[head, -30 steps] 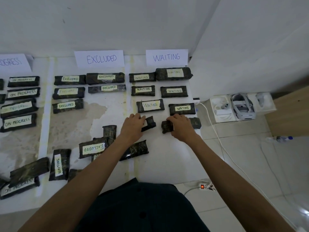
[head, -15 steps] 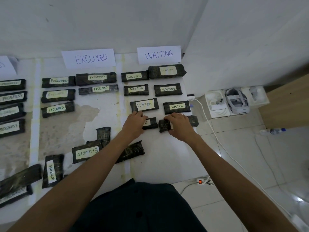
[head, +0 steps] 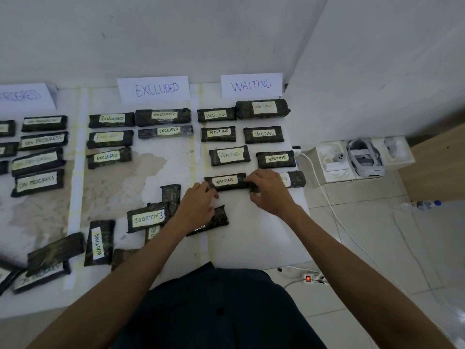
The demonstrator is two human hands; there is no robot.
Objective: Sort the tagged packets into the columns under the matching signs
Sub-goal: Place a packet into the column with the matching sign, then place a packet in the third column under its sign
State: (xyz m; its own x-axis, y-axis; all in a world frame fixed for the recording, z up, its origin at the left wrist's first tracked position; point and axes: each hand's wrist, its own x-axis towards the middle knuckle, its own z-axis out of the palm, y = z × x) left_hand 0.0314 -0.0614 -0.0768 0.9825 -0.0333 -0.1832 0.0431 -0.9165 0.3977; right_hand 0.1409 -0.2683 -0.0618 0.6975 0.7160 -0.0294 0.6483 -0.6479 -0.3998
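1. We're under the WAITING sign (head: 251, 85), where the column runs two packets wide. Three full rows lie flat with tags up, so each label can be checked against the sign.
2. Row four is going in now. The WAITING packet (head: 225, 181) lies flat on the left of that row, tag up and readable.
3. The left hand (head: 198, 205) sits at its near-left corner, fingers loosely bent, tips just touching the end and not wrapped round it. My read is that it's squaring the packet off, not carrying it.
4. The right hand (head: 270, 191) covers the left end of the second packet (head: 295, 178), with fingers curled over the top and thumb at the near edge, pinching it. The hand hides almost all of the tag, so I can't read it.
5. The two packets appear to meet end to end beneath those right fingers. That grip looks meant to line the pair up in the row.
6. Unsorted, nearer the person: an EXCLUDED packet (head: 147, 217) lying upside down, an upright packet (head: 99, 241) tagged WAITING, and a dark packet (head: 216, 220) beneath the left wrist, tag not visible.
7. Under the EXCLUDED sign (head: 154, 89) the third row holds only one packet, so that gap is a likely next stop.
8. Off to the right, a headset box (head: 364, 159) and a power strip (head: 308, 278) sit clear of the work.
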